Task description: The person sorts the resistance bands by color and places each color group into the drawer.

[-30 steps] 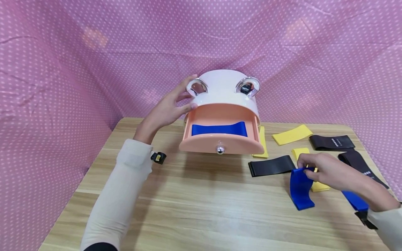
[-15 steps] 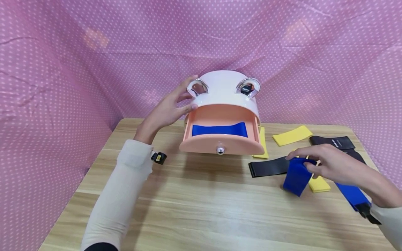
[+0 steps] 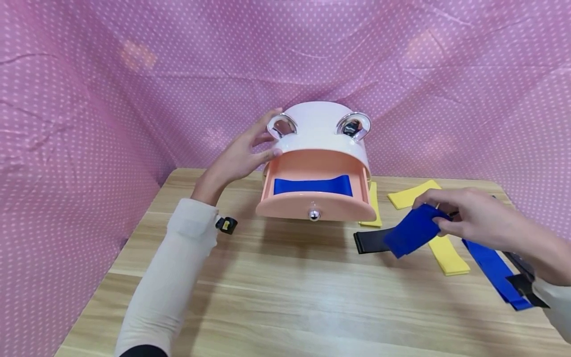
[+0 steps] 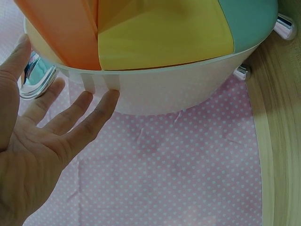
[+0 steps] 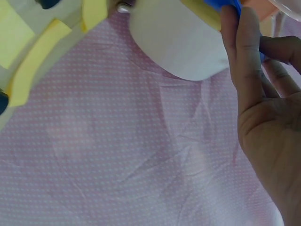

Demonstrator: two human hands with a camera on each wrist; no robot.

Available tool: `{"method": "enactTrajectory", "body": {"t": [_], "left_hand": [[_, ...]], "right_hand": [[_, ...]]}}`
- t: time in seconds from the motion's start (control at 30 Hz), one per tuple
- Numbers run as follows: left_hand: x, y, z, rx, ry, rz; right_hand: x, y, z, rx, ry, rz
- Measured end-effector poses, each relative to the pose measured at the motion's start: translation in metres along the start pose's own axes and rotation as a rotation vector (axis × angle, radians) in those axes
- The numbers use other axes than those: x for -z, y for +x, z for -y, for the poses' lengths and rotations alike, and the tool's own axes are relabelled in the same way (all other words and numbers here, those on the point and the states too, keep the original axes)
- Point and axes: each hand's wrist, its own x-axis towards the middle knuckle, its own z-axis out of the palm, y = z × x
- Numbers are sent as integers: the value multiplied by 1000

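Head view, left to right. Left arm reaches forward and inward, sleeve to the near edge. Left hand (image 3: 241,153) at left side of white container (image 3: 318,119), fingers spread wide, nothing pinched; thumb on the front by the opening, other fingers behind the left silver ring (image 3: 292,123). Left wrist view: fingertips against the container's white wall, just under the rim.

Drawer (image 3: 285,206) pulled out toward the person, knob (image 3: 314,215) facing near side. Inner blue band (image 3: 312,186) lies in it, long axis left-right, same as the drawer front.

Yellow band (image 3: 375,210) on desk (image 3: 285,302), just beside drawer's right end. Black band (image 3: 370,241) right of and nearer than that.

Held blue band (image 3: 408,232): pinched in right hand (image 3: 477,215), fingers narrow on its upper end, thumb on near side. Key relation: band hangs down-left from the fingers, long axis slanted, free end over part of the black band in view; drawer lies left of it and a bit farther off. So band is crosswise to neither, just oblique to the drawer front. Left hand is nearer the drawer, right hand has the band. Right forearm comes in from right edge, pointing left and slightly away. Whether band touches black one: can't tell.
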Motion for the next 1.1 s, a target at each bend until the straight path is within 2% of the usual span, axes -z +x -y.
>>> {"method": "enactTrajectory", "body": {"t": [0.17,0.3,0.4,0.63,0.83,0.93,1.1], "left_hand": [[0,0,-1,4,5,-1],[0,0,0,-2,-3,1],[0,0,0,-7,-4,1],[0,-1,0,-8,0,-1],[-1,0,1,-14,-8,0],[-1,0,1,-15,-9,-1],[0,0,1,-9,0,-5]], "right_hand": [[14,6,9,9,5,-49],[27,13,16,14,55,-84],[39,21,23,-19,79,-101],[66,40,43,-160,111,-120],[82,57,53,-140,141,-161],[87,64,59,-100,147,-181],[90,80,76,-62,208,-176]]}}
